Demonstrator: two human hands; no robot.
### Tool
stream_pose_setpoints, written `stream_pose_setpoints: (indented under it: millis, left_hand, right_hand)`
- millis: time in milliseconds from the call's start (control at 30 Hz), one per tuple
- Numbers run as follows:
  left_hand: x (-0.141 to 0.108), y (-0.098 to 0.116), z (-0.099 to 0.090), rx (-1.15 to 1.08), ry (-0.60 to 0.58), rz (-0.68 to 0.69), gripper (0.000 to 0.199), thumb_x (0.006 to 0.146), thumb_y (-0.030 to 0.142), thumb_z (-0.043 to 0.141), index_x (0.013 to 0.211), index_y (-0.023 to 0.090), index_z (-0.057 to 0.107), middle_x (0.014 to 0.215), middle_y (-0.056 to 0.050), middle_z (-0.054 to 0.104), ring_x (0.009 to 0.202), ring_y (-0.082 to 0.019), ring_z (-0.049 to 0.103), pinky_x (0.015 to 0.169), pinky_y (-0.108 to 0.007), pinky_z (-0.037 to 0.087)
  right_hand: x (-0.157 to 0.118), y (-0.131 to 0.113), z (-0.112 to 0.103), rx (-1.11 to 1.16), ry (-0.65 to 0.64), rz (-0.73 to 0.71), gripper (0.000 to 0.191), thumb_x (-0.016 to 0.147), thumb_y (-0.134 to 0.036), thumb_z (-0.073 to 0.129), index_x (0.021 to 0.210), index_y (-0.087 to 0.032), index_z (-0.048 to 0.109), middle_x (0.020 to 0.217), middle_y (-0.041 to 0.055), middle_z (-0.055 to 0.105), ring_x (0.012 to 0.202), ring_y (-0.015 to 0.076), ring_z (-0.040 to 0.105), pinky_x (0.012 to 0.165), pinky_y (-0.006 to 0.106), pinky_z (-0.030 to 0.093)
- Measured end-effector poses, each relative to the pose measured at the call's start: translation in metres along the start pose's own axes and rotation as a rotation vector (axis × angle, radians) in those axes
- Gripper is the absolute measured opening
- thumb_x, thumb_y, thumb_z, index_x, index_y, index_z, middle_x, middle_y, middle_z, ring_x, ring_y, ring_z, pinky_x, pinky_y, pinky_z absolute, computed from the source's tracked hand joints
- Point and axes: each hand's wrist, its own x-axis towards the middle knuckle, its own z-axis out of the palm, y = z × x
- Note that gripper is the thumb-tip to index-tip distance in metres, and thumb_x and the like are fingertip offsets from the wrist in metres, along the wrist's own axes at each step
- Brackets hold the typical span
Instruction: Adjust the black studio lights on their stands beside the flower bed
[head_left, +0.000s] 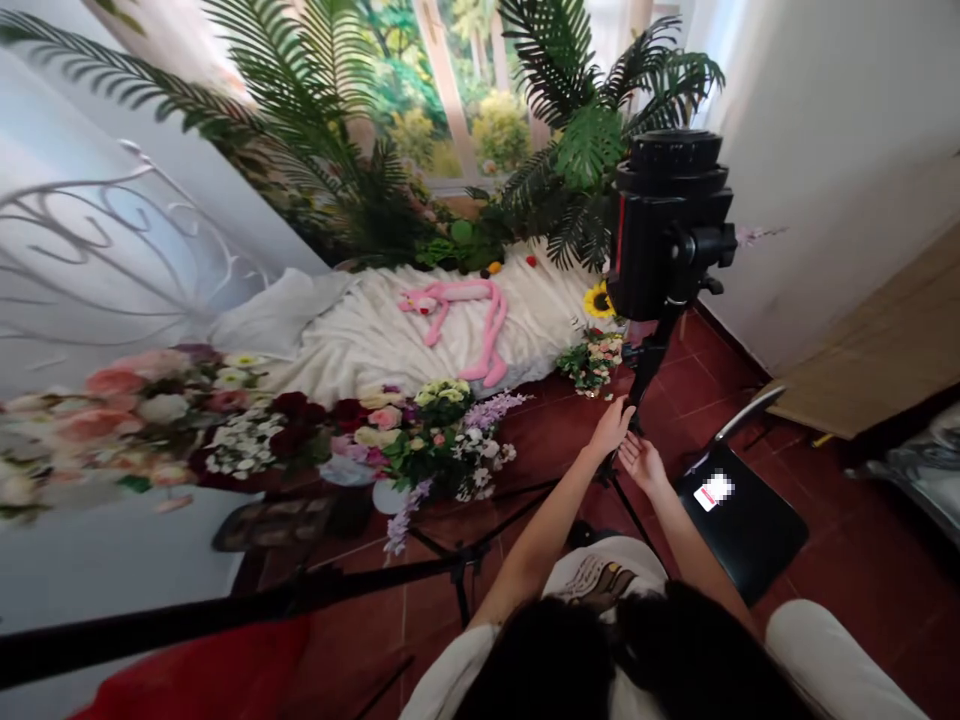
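Black stand (pixel 649 375) rises from the red tiled floor (pixel 679 405) just ahead of the person, its pole slightly tilted, with a bulky black device (pixel 667 225) fixed on top. The left hand (pixel 611 428) is at the lower pole, its fingers bent around it in a nearly closed grip. Just below and beside it, the right hand (pixel 643 464) is turned palm up, its fingers partly open and loosely curled; whether they touch the pole I cannot tell.

Nearby, to the left, a black bar (pixel 360 577) crosses above a red cloth (pixel 202 670). To the right of the hands is a black chair (pixel 757 535); a small white item (pixel 705 498), partly pixelated, lies near the left corner of its seat.

Beyond, mixed flowers (pixel 431 445) spread along the near edge of a white-draped bed (pixel 360 345), and a smaller bouquet (pixel 592 362) stands by its near right corner. Sprawled on the bed, a pink plush toy (pixel 465 291) has its feet close to the near edge. A sunflower (pixel 599 300) shows at the right end, a pillow (pixel 281 312) at the left end, by the scrolled metal headboard (pixel 97 240).

Behind the far edge, palm fronds (pixel 300 60) frame a garden view (pixel 465 110).
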Motion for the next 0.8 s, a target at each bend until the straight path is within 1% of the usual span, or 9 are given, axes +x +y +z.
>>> stream_pose_setpoints:
  millis: [133,233,300,400,467,567,633,700,800]
  left_hand:
    - [0.003,-0.005,0.012,0.004,-0.004,-0.054,0.037,0.094,0.04,0.028,0.117,0.017,0.047,0.11,-0.011,0.061,0.101,-0.019,0.06,0.089,-0.034,0.046]
    - [0.002,-0.008,0.013,0.014,0.0,-0.047,0.036,0.094,0.04,0.03,0.115,0.018,0.049,0.109,-0.01,0.062,0.099,-0.019,0.06,0.088,-0.032,0.046]
    - [0.002,-0.01,0.014,0.027,0.015,-0.048,0.036,0.093,0.039,0.031,0.114,0.018,0.05,0.107,-0.01,0.063,0.098,-0.019,0.061,0.087,-0.032,0.046]
    - [0.001,-0.014,0.017,0.045,0.056,-0.051,0.035,0.093,0.036,0.031,0.115,0.017,0.051,0.107,-0.011,0.063,0.098,-0.019,0.06,0.088,-0.032,0.045]
    - [0.001,-0.018,0.019,0.052,0.063,-0.056,0.035,0.093,0.035,0.032,0.115,0.016,0.051,0.108,-0.012,0.063,0.099,-0.02,0.06,0.088,-0.033,0.045]
    - [0.001,-0.021,0.02,0.04,0.049,-0.056,0.037,0.093,0.036,0.032,0.117,0.015,0.051,0.11,-0.013,0.063,0.1,-0.021,0.06,0.088,-0.034,0.046]
    - [0.0,-0.023,0.02,0.026,0.053,-0.062,0.039,0.093,0.038,0.033,0.119,0.015,0.05,0.112,-0.014,0.062,0.102,-0.021,0.06,0.09,-0.035,0.045]
    - [0.0,-0.022,0.021,0.015,0.067,-0.084,0.04,0.092,0.039,0.034,0.12,0.015,0.049,0.115,-0.015,0.061,0.105,-0.021,0.059,0.093,-0.035,0.044]
    - [0.0,-0.019,0.02,0.004,0.064,-0.098,0.04,0.092,0.039,0.033,0.12,0.015,0.049,0.116,-0.015,0.06,0.106,-0.021,0.058,0.094,-0.036,0.043]
  right_hand:
    - [0.003,-0.012,-0.001,0.005,-0.004,0.007,0.021,0.088,-0.03,0.046,0.088,-0.015,0.061,0.073,0.0058,0.07,0.065,0.0124,0.068,0.063,0.023,0.058]
    - [0.004,-0.016,-0.002,-0.176,0.021,-0.073,0.014,0.081,-0.029,0.059,0.082,-0.015,0.059,0.073,0.0052,0.069,0.064,0.0113,0.067,0.065,0.021,0.056]
    - [0.002,-0.018,-0.004,-0.422,0.063,-0.269,0.014,0.073,-0.027,0.067,0.077,-0.017,0.057,0.072,0.0039,0.068,0.066,0.0129,0.066,0.067,0.023,0.056]
    - [-0.005,-0.027,-0.003,-0.907,0.113,-0.646,0.024,0.063,-0.032,0.074,0.07,-0.019,0.054,0.072,0.0028,0.067,0.068,0.0179,0.065,0.07,0.032,0.054]
    - [-0.014,-0.041,0.006,-1.123,0.074,-0.774,0.03,0.06,-0.039,0.075,0.073,-0.019,0.056,0.075,0.0041,0.067,0.071,0.0198,0.064,0.073,0.036,0.053]
    - [-0.031,-0.072,0.041,-1.103,-0.044,-0.933,0.05,0.06,-0.044,0.075,0.099,-0.019,0.056,0.091,0.0068,0.067,0.084,0.0194,0.063,0.081,0.036,0.051]
    - [-0.044,-0.092,0.077,-1.038,-0.146,-1.079,0.061,0.064,-0.043,0.073,0.115,-0.021,0.048,0.106,0.0082,0.063,0.097,0.0193,0.061,0.089,0.036,0.048]
    - [-0.054,-0.104,0.115,-1.057,-0.233,-1.172,0.071,0.064,-0.04,0.074,0.123,-0.022,0.04,0.117,0.009,0.058,0.105,0.0203,0.057,0.092,0.037,0.047]
    - [-0.059,-0.107,0.157,-1.071,-0.192,-1.218,0.066,0.071,-0.032,0.068,0.125,-0.019,0.033,0.11,0.0102,0.058,0.098,0.0217,0.059,0.088,0.039,0.048]
